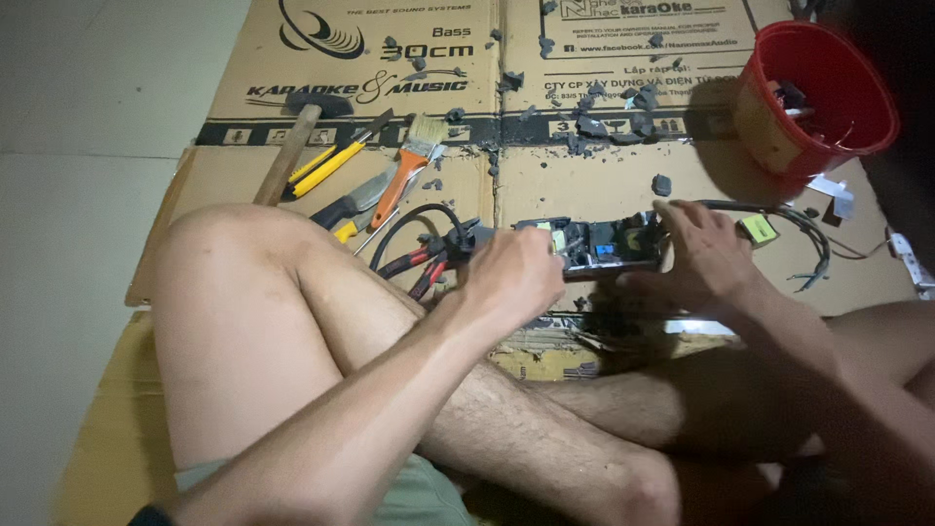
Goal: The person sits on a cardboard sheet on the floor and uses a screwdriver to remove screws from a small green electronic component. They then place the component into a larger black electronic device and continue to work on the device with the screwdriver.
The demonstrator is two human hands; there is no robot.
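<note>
one circuit board unit (609, 245), long axis left-right, on flattened cardboard (545, 175) in front of the crossed legs. left hand (511, 273) touches its left end, fingers curled shut on it; right hand (701, 255) rests at its right end, fingers spread loose. each hand equally near. beside: one hammer (292, 146), one paintbrush (409, 161), one red bucket (813, 97), red-handled pliers (429, 261), count unclear.

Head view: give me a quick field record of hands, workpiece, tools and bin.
left hand: on left end of the circuit board
right hand: on board's right end
pliers: red-handled, beside left hand
tools: hammer, paintbrush, screwdriver, upper left
bucket: red, upper right
surface: cardboard, grey debris scattered
</note>
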